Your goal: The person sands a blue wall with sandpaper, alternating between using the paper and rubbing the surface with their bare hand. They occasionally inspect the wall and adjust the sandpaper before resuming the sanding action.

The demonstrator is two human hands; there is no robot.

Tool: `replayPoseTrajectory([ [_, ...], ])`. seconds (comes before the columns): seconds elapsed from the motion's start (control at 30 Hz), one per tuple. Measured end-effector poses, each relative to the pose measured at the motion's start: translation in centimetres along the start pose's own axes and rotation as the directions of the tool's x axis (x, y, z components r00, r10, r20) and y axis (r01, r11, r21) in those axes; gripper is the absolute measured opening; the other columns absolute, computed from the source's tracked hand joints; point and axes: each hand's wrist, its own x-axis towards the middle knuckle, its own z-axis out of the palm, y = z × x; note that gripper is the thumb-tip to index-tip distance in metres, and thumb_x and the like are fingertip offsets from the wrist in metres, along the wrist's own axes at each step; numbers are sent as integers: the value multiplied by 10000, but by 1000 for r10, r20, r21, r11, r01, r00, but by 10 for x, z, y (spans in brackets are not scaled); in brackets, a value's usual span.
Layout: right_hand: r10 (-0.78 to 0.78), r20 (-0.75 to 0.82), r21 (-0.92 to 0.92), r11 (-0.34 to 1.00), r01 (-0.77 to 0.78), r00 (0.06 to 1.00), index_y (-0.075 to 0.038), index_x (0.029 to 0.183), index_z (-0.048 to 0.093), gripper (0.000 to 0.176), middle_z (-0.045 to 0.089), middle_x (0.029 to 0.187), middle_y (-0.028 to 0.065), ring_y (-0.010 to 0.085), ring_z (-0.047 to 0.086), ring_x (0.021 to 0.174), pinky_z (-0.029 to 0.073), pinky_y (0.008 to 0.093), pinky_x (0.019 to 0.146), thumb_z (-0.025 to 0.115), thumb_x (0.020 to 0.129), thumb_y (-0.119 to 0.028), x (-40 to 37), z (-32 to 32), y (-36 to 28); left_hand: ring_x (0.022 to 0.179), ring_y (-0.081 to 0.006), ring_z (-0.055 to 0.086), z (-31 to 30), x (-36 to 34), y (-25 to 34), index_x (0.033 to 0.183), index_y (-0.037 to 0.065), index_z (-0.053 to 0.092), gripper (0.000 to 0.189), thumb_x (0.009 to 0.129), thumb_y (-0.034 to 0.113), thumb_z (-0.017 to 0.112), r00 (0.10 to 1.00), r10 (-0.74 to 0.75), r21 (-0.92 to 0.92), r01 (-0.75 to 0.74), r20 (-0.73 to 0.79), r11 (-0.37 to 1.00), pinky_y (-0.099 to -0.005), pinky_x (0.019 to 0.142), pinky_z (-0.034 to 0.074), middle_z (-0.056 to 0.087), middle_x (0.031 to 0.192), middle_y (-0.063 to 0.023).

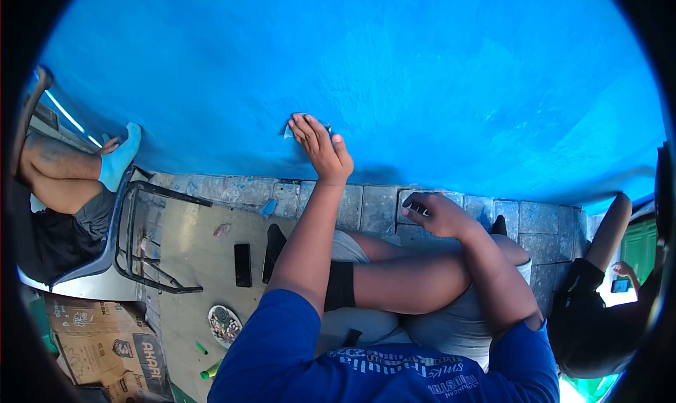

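Observation:
Against the blue wall [422, 72], my left hand [318, 146] presses a small greyish sheet [289, 131] flat, its fingers extended over it. Only the edges of the sheet show around the fingers. My right hand [442, 214] is lower and to the right, above my crossed legs, with its fingers curled round a small dark object [417, 206] that has light marks. What that object is cannot be made out.
A black phone [242, 265] and a round dish of small bits [224, 325] lie on the floor at left. Nearby stand a metal-framed chair [130, 234] and cardboard [105, 347]. Another person's legs [63, 164] are at far left; another person sits at far right.

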Motion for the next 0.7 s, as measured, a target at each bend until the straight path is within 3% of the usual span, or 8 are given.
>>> replayPoseTrajectory([
  [0.23,14,7,40,999,-14,1000,12,1031,642,412,699,921,248,440,666,893,515,493,783,595,983,-395,-2,1,0,1492,-534,122,3,0,-3,1546,-91,237,569,1090,242,309,994,16,-36,-20,-110,999,-602,1203,118,187,1614,-318],
  [0.53,45,45,-44,998,-43,998,3,1158,655,491,705,957,255,441,671,940,525,506,837,572,987,-449,-4,4,1,1494,-515,130,2,-1,-1,1542,-84,262,566,1101,267,316,992,-52,-52,46,-119,998,-595,1208,147,224,1605,-307],
  [0.57,48,39,-45,998,-46,998,3,1158,655,491,705,957,255,441,671,940,525,506,837,572,987,-449,-4,4,2,1515,-469,91,4,-1,-2,1559,-42,265,539,1101,239,310,989,-48,-87,36,-139,996,-581,1223,120,207,1634,-239],
  [0.7,39,75,-39,999,-36,996,7,1189,646,513,708,973,253,439,673,950,528,501,850,567,987,-458,-3,6,4,1513,-472,93,-2,5,0,1554,-45,276,535,1101,238,312,990,-55,-95,42,-132,995,-582,1221,124,218,1631,-238],
])
